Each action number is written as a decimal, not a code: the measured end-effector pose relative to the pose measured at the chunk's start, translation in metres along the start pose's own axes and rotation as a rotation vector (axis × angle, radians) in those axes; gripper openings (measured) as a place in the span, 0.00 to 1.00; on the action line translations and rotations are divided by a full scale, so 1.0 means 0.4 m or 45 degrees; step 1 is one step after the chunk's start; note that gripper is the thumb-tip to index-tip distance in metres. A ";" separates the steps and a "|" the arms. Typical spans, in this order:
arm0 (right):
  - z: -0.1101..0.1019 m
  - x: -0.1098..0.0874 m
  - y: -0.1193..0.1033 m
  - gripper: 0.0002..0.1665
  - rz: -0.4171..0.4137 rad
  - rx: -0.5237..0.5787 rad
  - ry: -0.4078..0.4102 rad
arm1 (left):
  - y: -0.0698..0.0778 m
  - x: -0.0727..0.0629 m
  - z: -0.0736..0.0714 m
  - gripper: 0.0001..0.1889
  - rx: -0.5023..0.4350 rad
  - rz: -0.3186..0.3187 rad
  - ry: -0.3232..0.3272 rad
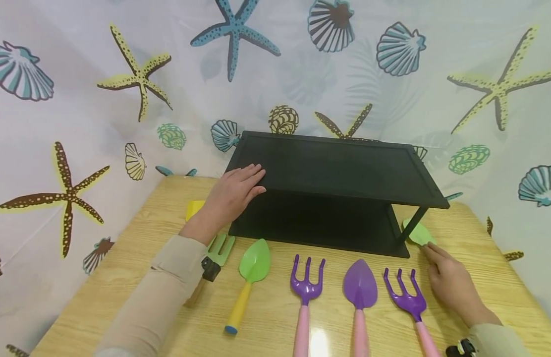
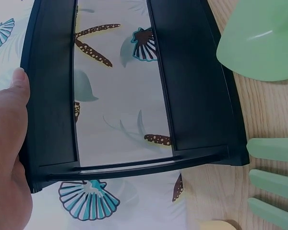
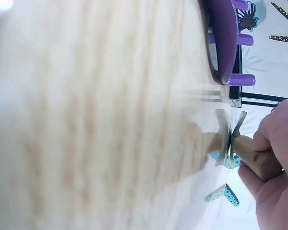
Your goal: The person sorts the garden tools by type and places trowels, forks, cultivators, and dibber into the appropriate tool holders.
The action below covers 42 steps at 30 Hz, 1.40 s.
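A black two-tier shelf (image 1: 342, 163) stands at the back of the wooden table. My left hand (image 1: 235, 193) rests on the left end of its top board, fingers straight; in the left wrist view the thumb lies along the board's edge. On the right, my right hand (image 1: 454, 282) grips a small garden trowel by its wooden handle (image 3: 259, 158). The trowel's light green blade (image 1: 420, 233) lies low over the table beside the shelf's right leg, which covers part of it. Nearest to this hand is a purple hand fork (image 1: 407, 300) with a pink handle.
In front of the shelf lie a purple trowel (image 1: 360, 285), another purple fork (image 1: 306, 287) and a green trowel (image 1: 255, 260) with a yellow handle. A green fork (image 1: 219, 250) and a yellow object (image 1: 193, 208) are partly behind my left arm. A patterned curtain (image 1: 275, 74) hangs behind the table.
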State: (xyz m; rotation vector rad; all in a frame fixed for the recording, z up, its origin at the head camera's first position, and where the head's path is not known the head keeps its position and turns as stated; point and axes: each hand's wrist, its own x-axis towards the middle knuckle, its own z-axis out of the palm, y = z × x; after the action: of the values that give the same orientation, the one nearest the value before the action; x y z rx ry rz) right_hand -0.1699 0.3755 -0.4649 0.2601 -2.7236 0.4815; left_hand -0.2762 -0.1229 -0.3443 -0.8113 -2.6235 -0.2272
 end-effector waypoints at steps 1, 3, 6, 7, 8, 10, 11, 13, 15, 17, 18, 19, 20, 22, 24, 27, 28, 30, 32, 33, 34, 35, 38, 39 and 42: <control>-0.002 0.000 0.000 0.25 -0.005 -0.004 0.018 | 0.001 0.001 0.000 0.29 -0.002 -0.003 -0.004; -0.006 0.001 -0.002 0.25 -0.020 -0.010 0.050 | 0.001 0.001 0.001 0.29 0.004 -0.002 -0.007; -0.012 0.005 -0.006 0.25 -0.048 -0.019 0.097 | 0.002 0.001 0.003 0.29 0.017 0.004 -0.002; -0.015 0.007 -0.007 0.25 -0.058 -0.020 0.109 | 0.002 0.001 0.003 0.29 0.021 0.005 0.000; -0.017 0.008 -0.008 0.24 -0.066 -0.024 0.118 | 0.002 0.001 0.003 0.29 0.023 0.007 0.004; -0.023 0.011 -0.009 0.24 -0.079 -0.033 0.132 | 0.002 0.001 0.002 0.29 0.028 0.010 0.004; -0.027 0.012 -0.010 0.24 -0.084 -0.037 0.137 | 0.002 0.001 0.001 0.29 0.028 0.011 0.005; -0.035 0.015 -0.012 0.23 -0.092 -0.044 0.146 | 0.003 0.002 0.000 0.29 0.023 0.010 0.009; -0.046 0.017 -0.015 0.24 -0.104 -0.059 0.166 | 0.005 0.003 -0.001 0.29 0.028 0.012 0.008; -0.057 0.020 -0.018 0.24 -0.122 -0.076 0.186 | 0.006 0.004 -0.002 0.29 0.033 0.012 0.006; -0.063 0.021 -0.021 0.24 -0.132 -0.082 0.194 | 0.006 0.004 -0.003 0.29 0.034 0.009 0.002; -0.069 0.021 -0.023 0.24 -0.143 -0.086 0.201 | 0.006 0.004 -0.003 0.29 0.043 0.011 -0.001; -0.075 0.022 -0.026 0.24 -0.157 -0.095 0.213 | 0.006 0.004 -0.003 0.29 0.044 0.010 -0.005; -0.085 0.025 -0.031 0.24 -0.174 -0.102 0.221 | 0.006 0.003 -0.004 0.29 0.041 0.008 -0.006; -0.097 0.027 -0.035 0.24 -0.179 -0.106 0.224 | 0.006 0.003 -0.004 0.29 0.033 0.005 -0.006; -0.114 0.033 -0.040 0.24 -0.185 -0.111 0.234 | 0.007 0.002 -0.004 0.29 0.034 0.007 -0.017; -0.119 0.035 -0.040 0.24 -0.193 -0.114 0.235 | 0.006 0.001 -0.003 0.29 0.041 0.010 -0.019; -0.129 0.043 -0.041 0.24 -0.211 -0.115 0.240 | 0.004 0.000 -0.003 0.29 0.035 0.001 -0.024; -0.141 0.051 -0.043 0.24 -0.229 -0.113 0.248 | 0.003 0.001 -0.005 0.29 0.031 -0.006 -0.029; -0.148 0.056 -0.044 0.24 -0.230 -0.115 0.243 | 0.003 0.001 -0.006 0.29 0.027 -0.010 -0.028; -0.155 0.060 -0.045 0.24 -0.225 -0.124 0.238 | 0.003 0.002 -0.007 0.29 0.017 -0.017 -0.028; -0.163 0.065 -0.047 0.24 -0.224 -0.128 0.240 | 0.003 0.004 -0.009 0.29 0.009 -0.022 -0.032; -0.185 0.080 -0.051 0.24 -0.239 -0.149 0.268 | 0.005 0.005 -0.012 0.29 0.002 -0.022 -0.048; -0.192 0.085 -0.052 0.24 -0.245 -0.158 0.280 | 0.005 0.005 -0.012 0.30 -0.001 -0.022 -0.054; -0.212 0.104 -0.055 0.25 -0.244 -0.178 0.307 | 0.005 0.004 -0.011 0.30 -0.007 -0.025 -0.075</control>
State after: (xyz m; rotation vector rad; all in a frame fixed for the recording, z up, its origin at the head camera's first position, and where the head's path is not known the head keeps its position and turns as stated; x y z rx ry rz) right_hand -0.1758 0.3809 -0.3681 0.3937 -2.4532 0.2495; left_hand -0.2750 -0.1214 -0.3397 -0.8063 -2.6880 -0.2196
